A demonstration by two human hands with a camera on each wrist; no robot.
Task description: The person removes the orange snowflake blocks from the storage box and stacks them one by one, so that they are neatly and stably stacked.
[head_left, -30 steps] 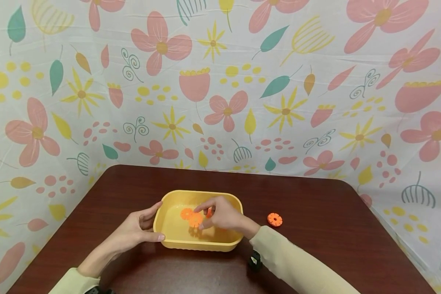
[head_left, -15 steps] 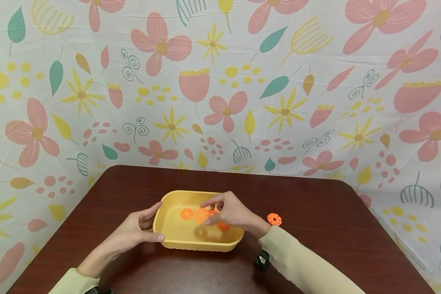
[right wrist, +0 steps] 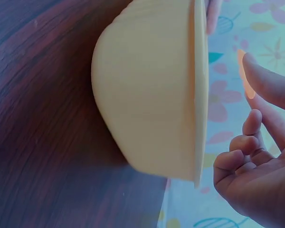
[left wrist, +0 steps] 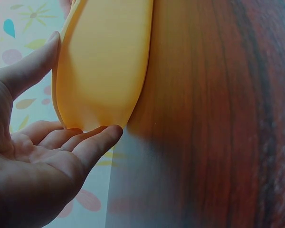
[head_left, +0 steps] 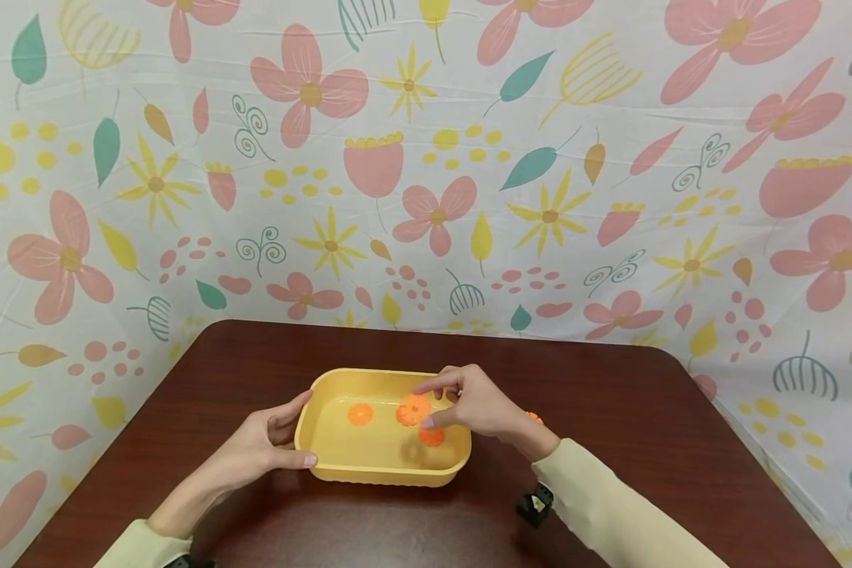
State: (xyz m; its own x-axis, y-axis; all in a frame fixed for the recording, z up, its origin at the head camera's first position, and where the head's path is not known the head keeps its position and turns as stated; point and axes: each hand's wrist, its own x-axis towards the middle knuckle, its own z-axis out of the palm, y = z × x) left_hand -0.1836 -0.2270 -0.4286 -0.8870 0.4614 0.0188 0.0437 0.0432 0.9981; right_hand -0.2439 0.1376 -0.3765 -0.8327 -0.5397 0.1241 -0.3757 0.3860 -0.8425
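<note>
Between thumb and index finger, my right hand (head_left: 479, 406) pinches an orange notched disc (head_left: 412, 411) above the right half of a yellow plastic tray (head_left: 379, 476). The right wrist view shows this disc (right wrist: 245, 76) edge-on, higher than the tray's rim. My left hand (head_left: 259, 442) holds the tray's left end, thumb at the near corner and fingers along the outer side. Inside the tray lie an orange disc (head_left: 360, 414) left of centre and another disc (head_left: 431, 436) at the right, partly covered by my right thumb.
One more orange disc (head_left: 535, 417) lies on the dark wooden table (head_left: 610, 410), mostly hidden behind my right wrist. A floral cloth (head_left: 426, 158) hangs behind the table's far edge.
My right hand has moved to the right across the tray with the pinched disc. The disc on the table has become mostly hidden behind that wrist. The left hand and tray stay put.
</note>
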